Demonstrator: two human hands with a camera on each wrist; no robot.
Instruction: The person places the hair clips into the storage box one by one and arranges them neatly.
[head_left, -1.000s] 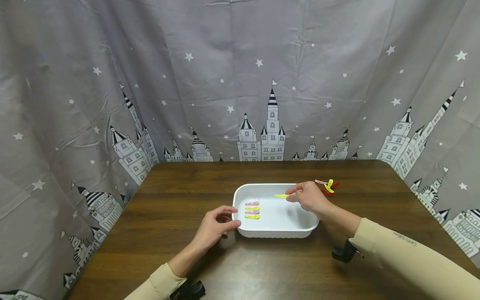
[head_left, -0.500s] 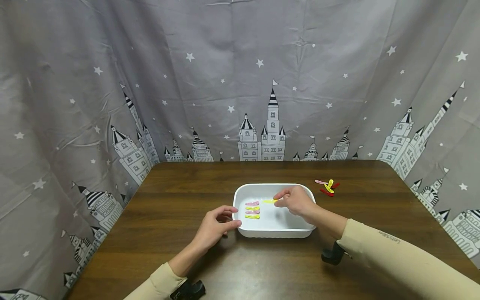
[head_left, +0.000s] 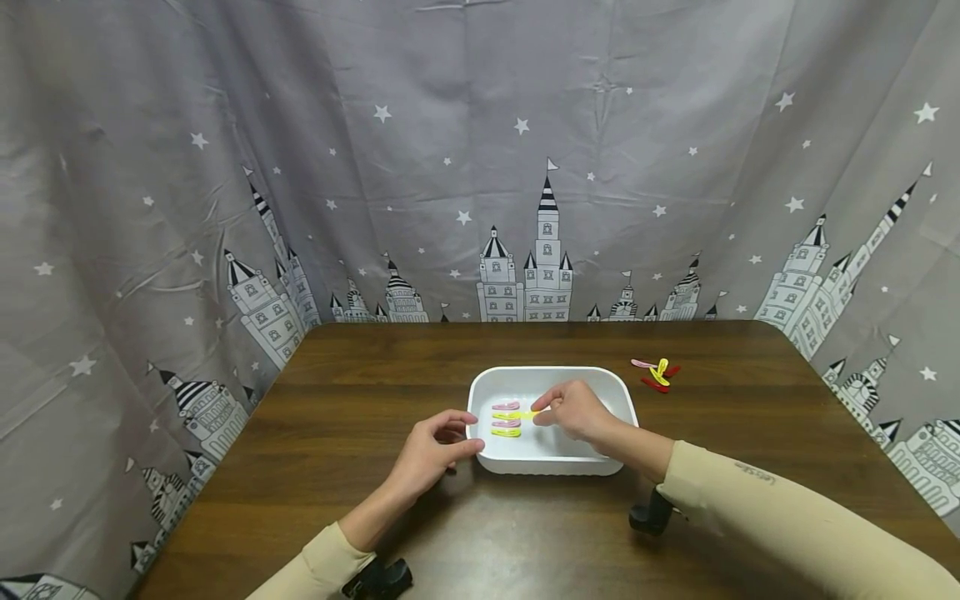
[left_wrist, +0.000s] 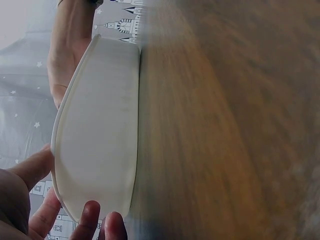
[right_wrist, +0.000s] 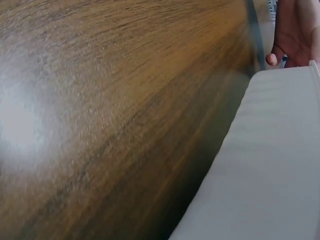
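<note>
A white tray (head_left: 555, 467) sits on the table. Inside, toward its left end, a column of pink and yellow snap hair clips (head_left: 506, 422) lies in rows. My right hand (head_left: 581, 412) pinches another yellow hair clip (head_left: 530, 414) by its right end; its left tip meets or overlaps the row. Whether that clip touches the tray floor I cannot tell. At the left rim, my left hand (head_left: 429, 450) holds the tray, thumb and forefinger over the edge. More of its fingers (left_wrist: 89, 215) rest against the outer wall in the left wrist view.
On the brown wooden table (head_left: 390, 367), a loose pile of red, yellow and pink hair clips (head_left: 659, 375) lies beyond the tray's right back corner. A grey curtain (head_left: 450, 167) printed with castles and stars hangs behind the table.
My right hand has carried the yellow hair clip left and toward me, from the tray's back right up to the row of clips. The left hand has stayed at the rim.
</note>
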